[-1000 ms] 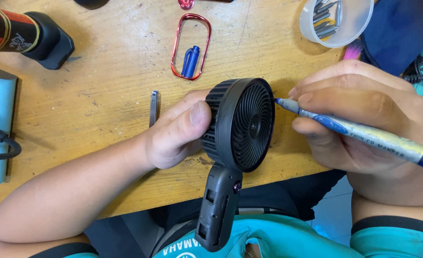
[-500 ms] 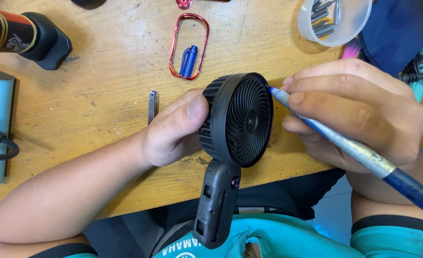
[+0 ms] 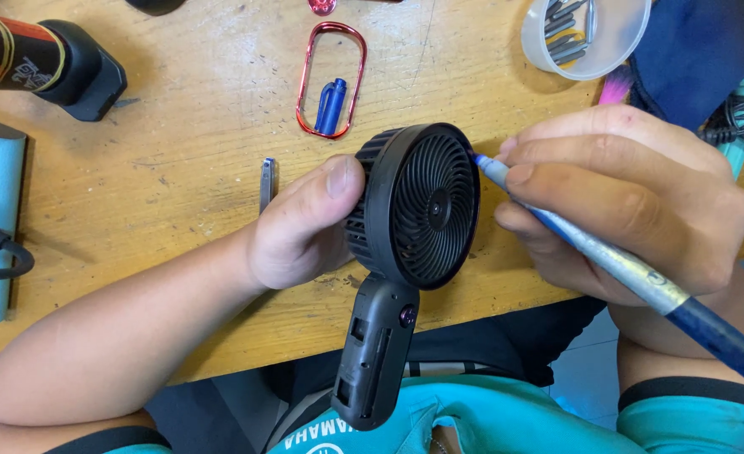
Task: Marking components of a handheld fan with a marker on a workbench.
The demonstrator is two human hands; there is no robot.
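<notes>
The left hand (image 3: pixel 304 231) grips the black handheld fan (image 3: pixel 418 210) steady on edge, so the right hand's (image 3: pixel 632 202) blue tool (image 3: pixel 615 265) meets its rim.

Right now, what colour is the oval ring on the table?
The oval ring is metallic red, clearest in the head view.

The left hand (image 3: pixel 304 227) grips the round head of a black handheld fan (image 3: pixel 414 227) at the edge of a wooden table (image 3: pixel 178 168), its handle pointing toward the person. The right hand (image 3: pixel 632 202) holds a blue tool (image 3: pixel 615 261) with its tip against the fan's rim. Behind lie a red oval ring (image 3: pixel 331 80) and a clear cup of bits (image 3: pixel 586 34).
</notes>
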